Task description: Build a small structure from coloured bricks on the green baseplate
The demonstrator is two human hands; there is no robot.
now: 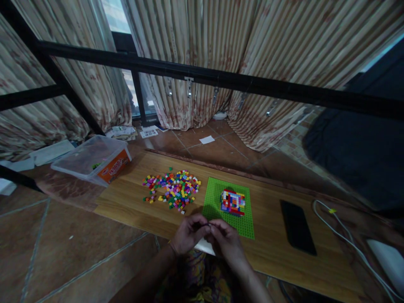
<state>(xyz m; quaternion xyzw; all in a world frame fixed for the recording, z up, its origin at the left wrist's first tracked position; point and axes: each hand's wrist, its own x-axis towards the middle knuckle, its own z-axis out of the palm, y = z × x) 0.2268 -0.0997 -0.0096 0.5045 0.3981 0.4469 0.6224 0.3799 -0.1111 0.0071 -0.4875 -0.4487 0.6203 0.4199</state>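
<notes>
My left hand (189,233) and my right hand (225,237) meet at the front edge of the wooden board, fingertips pinched together. Whatever is between them is too small and too covered to name. Just beyond lies a green baseplate (211,189), its near left corner partly behind my fingers. On it stands a build of mixed coloured toy bricks (232,203), with red, white, blue and yellow showing. To the left of the plate spreads a loose heap of small coloured bricks (178,189). Something white (205,247) shows below my hands, partly covered.
A clear plastic bin (91,155) with an orange label stands at the board's left end. A black phone-like slab (297,227) lies right of the plate, near a white cable (342,227). A dark metal rail (202,71) crosses beyond the board, before striped curtains (214,29).
</notes>
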